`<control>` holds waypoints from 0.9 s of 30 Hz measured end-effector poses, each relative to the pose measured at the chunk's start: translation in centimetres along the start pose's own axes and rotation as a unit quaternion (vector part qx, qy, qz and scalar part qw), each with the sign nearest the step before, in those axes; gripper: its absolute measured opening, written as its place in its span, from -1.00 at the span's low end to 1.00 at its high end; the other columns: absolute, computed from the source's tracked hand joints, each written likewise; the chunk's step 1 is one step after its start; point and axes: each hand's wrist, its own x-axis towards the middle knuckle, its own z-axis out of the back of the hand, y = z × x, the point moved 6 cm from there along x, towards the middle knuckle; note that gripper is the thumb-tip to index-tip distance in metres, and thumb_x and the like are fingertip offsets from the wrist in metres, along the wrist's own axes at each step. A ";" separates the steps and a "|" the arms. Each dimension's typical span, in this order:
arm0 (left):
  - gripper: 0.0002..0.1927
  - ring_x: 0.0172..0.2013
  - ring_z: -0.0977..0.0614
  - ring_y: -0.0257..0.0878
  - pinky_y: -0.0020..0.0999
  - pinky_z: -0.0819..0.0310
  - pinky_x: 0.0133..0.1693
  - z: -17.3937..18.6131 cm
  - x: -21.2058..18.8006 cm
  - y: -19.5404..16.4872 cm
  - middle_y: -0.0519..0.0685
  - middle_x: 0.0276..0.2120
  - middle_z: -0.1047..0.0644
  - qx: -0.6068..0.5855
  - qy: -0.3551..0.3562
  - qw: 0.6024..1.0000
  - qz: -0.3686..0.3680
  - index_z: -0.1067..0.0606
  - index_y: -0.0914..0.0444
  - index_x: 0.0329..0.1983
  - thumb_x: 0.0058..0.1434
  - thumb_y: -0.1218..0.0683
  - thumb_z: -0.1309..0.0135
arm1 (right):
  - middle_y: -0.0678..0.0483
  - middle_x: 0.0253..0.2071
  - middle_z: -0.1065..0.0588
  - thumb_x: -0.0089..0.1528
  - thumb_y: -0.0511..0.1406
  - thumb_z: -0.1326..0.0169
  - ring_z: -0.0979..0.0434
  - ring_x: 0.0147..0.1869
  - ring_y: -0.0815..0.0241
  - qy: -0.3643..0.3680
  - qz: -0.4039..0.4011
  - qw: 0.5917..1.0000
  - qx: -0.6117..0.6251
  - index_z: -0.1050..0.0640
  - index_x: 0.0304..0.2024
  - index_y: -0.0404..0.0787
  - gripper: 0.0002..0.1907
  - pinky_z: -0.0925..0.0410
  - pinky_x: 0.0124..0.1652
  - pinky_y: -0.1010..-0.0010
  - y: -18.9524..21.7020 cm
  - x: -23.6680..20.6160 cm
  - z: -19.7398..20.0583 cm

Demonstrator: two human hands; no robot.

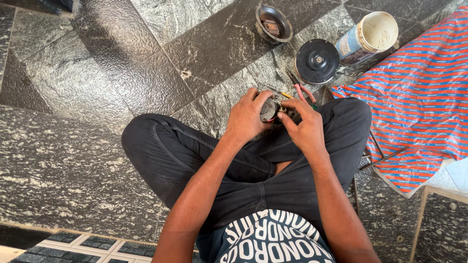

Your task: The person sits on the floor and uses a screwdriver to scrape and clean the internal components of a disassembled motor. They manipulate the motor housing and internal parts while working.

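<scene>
Small grey round metal motor part (267, 109): clenched in left hand (247, 116) for steadiness; right hand (303, 125) pinches its wired end; red-handled pliers (301, 89) lie near.

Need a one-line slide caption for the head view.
Seated cross-legged on a stone floor, left hand and right hand grip a small grey motor part; pliers lie nearby.

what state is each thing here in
left hand: closed round the small grey part
right hand: fingers on the same part
pliers: lying on the floor
plastic tub: on its side, open
metal bowl: upright, bits inside
</scene>
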 end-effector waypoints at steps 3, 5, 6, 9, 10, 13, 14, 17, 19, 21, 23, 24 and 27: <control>-0.20 -0.09 -0.61 -0.02 -0.12 -0.58 -0.14 0.1 -0.2 -0.4 0.00 -0.09 -0.42 0.002 -0.011 1.000 -0.010 -0.41 0.04 0.16 -0.18 0.01 -0.51 | -0.05 0.01 -0.61 0.13 -0.43 -0.31 -0.63 0.04 0.03 -0.005 0.012 1.000 0.007 -0.59 -0.11 -0.29 -0.72 -0.45 -0.01 0.31 0.3 0.3 0.0; -0.22 -0.09 -0.61 -0.01 -0.11 -0.57 -0.16 0.2 -0.1 -0.4 0.01 -0.09 -0.41 -0.003 -0.020 1.000 -0.008 -0.41 0.04 0.15 -0.17 0.01 -0.52 | -0.03 -0.02 -0.62 0.14 -0.43 -0.32 -0.66 0.02 0.06 -0.015 -0.004 0.999 0.028 -0.59 -0.10 -0.29 -0.72 -0.46 0.03 0.33 0.2 0.3 -0.1; -0.21 -0.09 -0.60 -0.01 -0.10 -0.57 -0.15 0.3 0.0 -0.4 0.01 -0.10 -0.42 -0.006 -0.020 1.000 -0.004 -0.41 0.04 0.15 -0.18 0.01 -0.52 | -0.01 -0.04 -0.62 0.15 -0.43 -0.32 -0.68 0.01 0.08 -0.020 -0.011 0.999 0.038 -0.59 -0.10 -0.29 -0.72 -0.47 0.05 0.34 0.2 0.3 -0.2; -0.20 -0.09 -0.60 -0.01 -0.10 -0.56 -0.15 0.4 -0.1 -0.2 0.01 -0.11 -0.42 -0.015 -0.021 1.000 0.009 -0.41 0.04 0.15 -0.19 0.01 -0.52 | -0.05 -0.02 -0.60 0.15 -0.44 -0.29 -0.65 0.04 0.06 -0.018 0.017 0.999 0.031 -0.56 -0.08 -0.34 -0.70 -0.44 0.05 0.32 0.6 -0.1 -0.1; -0.20 -0.09 -0.60 -0.01 -0.10 -0.56 -0.15 0.5 -0.2 -0.1 0.01 -0.11 -0.41 -0.018 -0.023 0.999 0.012 -0.41 0.04 0.15 -0.19 0.00 -0.53 | -0.06 -0.01 -0.59 0.17 -0.45 -0.26 -0.63 0.07 0.03 -0.008 0.038 0.999 0.023 -0.57 -0.07 -0.34 -0.73 -0.43 0.07 0.31 0.9 0.0 -0.1; -0.18 -0.08 -0.59 0.01 -0.09 -0.55 -0.14 0.5 -0.4 0.1 0.02 -0.10 -0.41 -0.016 -0.029 0.999 0.005 -0.41 0.05 0.14 -0.22 -0.01 -0.54 | -0.08 0.00 -0.58 0.22 -0.48 -0.20 -0.61 0.12 -0.04 0.019 0.084 0.996 -0.002 -0.57 -0.07 -0.34 -0.79 -0.42 0.11 0.26 1.5 0.2 0.1; -0.17 -0.07 -0.58 0.02 -0.08 -0.55 -0.14 0.4 -0.4 0.1 0.02 -0.10 -0.41 -0.012 -0.031 0.999 -0.001 -0.41 0.05 0.14 -0.23 -0.02 -0.55 | -0.07 -0.02 -0.58 0.22 -0.47 -0.20 -0.61 0.11 -0.06 0.025 0.090 0.996 -0.012 -0.57 -0.10 -0.34 -0.80 -0.42 0.11 0.26 1.6 0.5 0.1; -0.16 -0.07 -0.58 0.01 -0.09 -0.55 -0.12 0.2 -0.2 0.3 0.02 -0.09 -0.41 0.002 -0.027 1.000 -0.006 -0.41 0.04 0.13 -0.25 0.00 -0.54 | -0.05 -0.04 -0.58 0.19 -0.43 -0.22 -0.60 0.08 -0.09 0.033 0.123 0.988 -0.083 -0.57 -0.12 -0.30 -0.80 -0.41 0.07 0.21 2.3 0.6 0.0; -0.14 -0.07 -0.59 -0.03 -0.12 -0.56 -0.10 -0.2 0.2 0.7 -0.02 -0.09 -0.42 -0.003 -0.004 1.000 0.021 -0.39 0.03 0.15 -0.26 0.01 -0.53 | -0.05 -0.06 -0.57 0.18 -0.41 -0.23 -0.58 0.07 -0.11 0.035 0.133 0.982 -0.130 -0.57 -0.12 -0.29 -0.78 -0.40 0.04 0.18 2.7 0.4 -0.1; -0.14 -0.07 -0.59 -0.03 -0.11 -0.56 -0.10 -0.1 0.1 0.7 -0.03 -0.09 -0.42 -0.008 0.003 1.000 0.023 -0.39 0.02 0.15 -0.28 0.02 -0.53 | -0.05 -0.08 -0.55 0.18 -0.40 -0.21 -0.55 0.07 -0.11 0.034 0.128 0.978 -0.162 -0.55 -0.11 -0.30 -0.76 -0.40 0.02 0.17 2.9 0.2 -0.5; -0.14 -0.07 -0.58 0.01 -0.07 -0.54 -0.11 0.4 -0.1 0.4 -0.01 -0.10 -0.42 -0.013 -0.009 1.000 0.000 -0.40 0.02 0.13 -0.29 0.03 -0.54 | -0.06 -0.12 -0.52 0.14 -0.41 -0.22 -0.56 0.00 -0.08 0.019 0.056 0.990 -0.130 -0.53 -0.14 -0.30 -0.76 -0.40 -0.02 0.19 2.0 0.3 -0.7; -0.15 -0.07 -0.58 0.03 -0.06 -0.54 -0.12 0.7 -0.2 0.3 0.00 -0.10 -0.42 -0.021 -0.013 1.000 0.000 -0.40 0.03 0.13 -0.28 0.03 -0.53 | -0.07 -0.14 -0.51 0.13 -0.41 -0.22 -0.56 -0.03 -0.06 0.014 0.021 0.994 -0.110 -0.52 -0.16 -0.31 -0.76 -0.41 -0.04 0.20 1.5 0.4 -1.1; -0.19 -0.08 -0.58 0.06 -0.04 -0.52 -0.12 1.1 -0.6 0.0 0.00 -0.10 -0.43 -0.039 -0.026 0.999 -0.002 -0.40 0.04 0.12 -0.23 0.03 -0.52 | -0.11 -0.05 -0.49 0.18 -0.46 -0.16 -0.56 0.05 -0.11 -0.054 0.095 0.992 -0.061 -0.47 -0.06 -0.32 -0.72 -0.44 0.03 0.20 1.0 -0.8 -1.6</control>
